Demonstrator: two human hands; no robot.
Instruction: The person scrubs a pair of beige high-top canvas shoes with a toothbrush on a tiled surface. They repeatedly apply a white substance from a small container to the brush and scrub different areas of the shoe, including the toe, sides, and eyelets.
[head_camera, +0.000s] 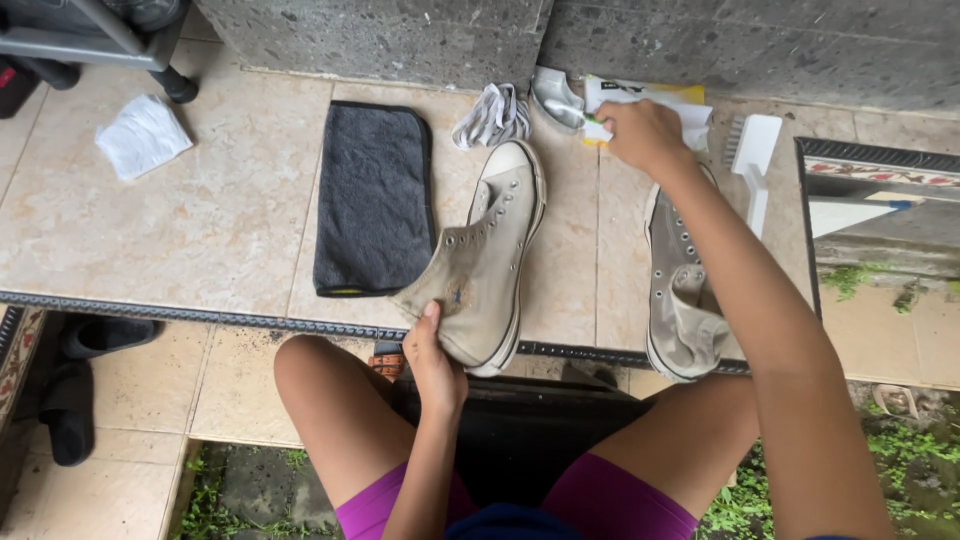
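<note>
Right now the grey high-top shoe (487, 262) sits tilted on the tiled floor (220, 220), toe toward the stone wall (400, 35) and heel at the step's dark edge, and it serves as the landmark for the rest. The left hand (436, 362) is closed on its heel and ankle collar, thumb lying up the canvas, steadying it. Its eyelets are empty; a bundle of striped laces (492, 117) lies just beyond its toe. To the right of that shoe, well apart from it, the right hand (640, 133) is curled around something small with a green end (592, 121), over a white and yellow packet (648, 98) near the wall; what the fingers hold is mostly hidden, so I cannot tell what it is. A crumpled silvery piece (556, 99) lies between the laces and that packet. Under the right forearm lies the second grey shoe (680, 290), also unlaced, and further right a white brush (752, 160). Left of the held shoe, just beside it, is a dark grey towel (372, 198), and far left a white cloth (143, 135). Judging by this, the step in hand looks like fetching a cleaning item while the shoe is kept ready; the next move would call for bringing the right hand back across to the held shoe without loosening the left hand's grip.
</note>
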